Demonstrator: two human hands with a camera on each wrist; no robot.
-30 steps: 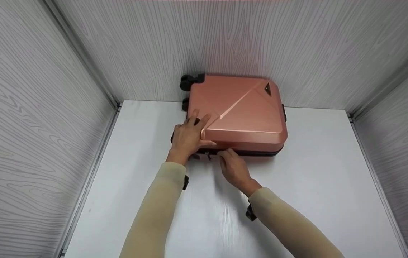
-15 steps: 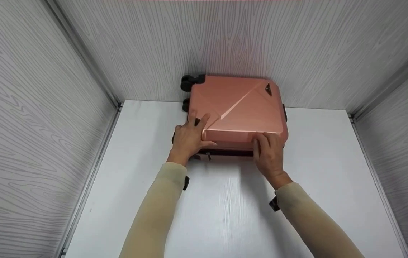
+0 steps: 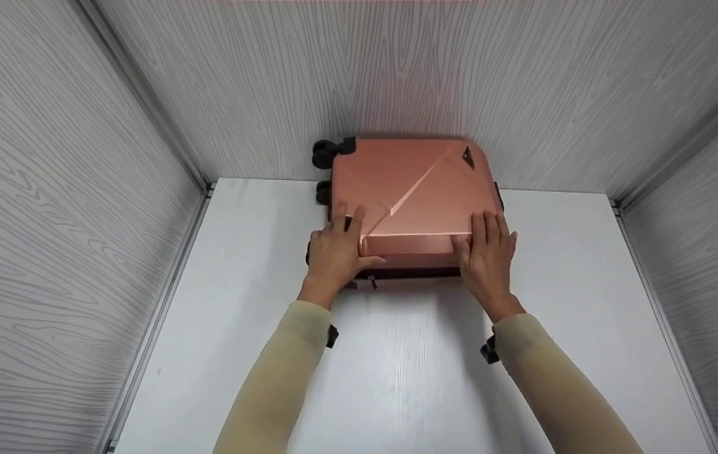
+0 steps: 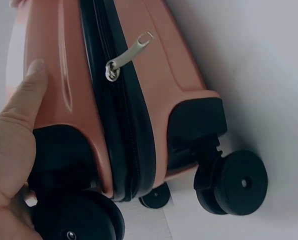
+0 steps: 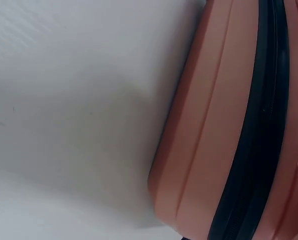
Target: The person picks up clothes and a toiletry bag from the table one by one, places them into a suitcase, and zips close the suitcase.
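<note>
A rose-gold hard-shell suitcase [image 3: 422, 189] lies flat by the back wall, its black wheels [image 3: 324, 154] on the left. My left hand [image 3: 335, 255] rests on its near left corner, fingers spread over the top and thumb along the front side. In the left wrist view the thumb lies on the shell above a black wheel [image 4: 79, 217], close to a silver zipper pull [image 4: 131, 56] hanging from the black zipper band. My right hand [image 3: 488, 261] lies on the near right corner, fingers straight over the top and thumb at the front edge. The right wrist view shows the zipper band [image 5: 259, 130] running along the side.
Under the suitcase is a white tabletop [image 3: 397, 378]. Grey wood-grain panels stand at the back [image 3: 258, 82], left [image 3: 37, 221] and right [image 3: 712, 252]. A small black device sits on each wrist.
My right hand has slid rightwards along the zipper side and then laid its fingers on top at the right corner. The suitcase has shifted slightly towards me; the left hand stays on its corner.
</note>
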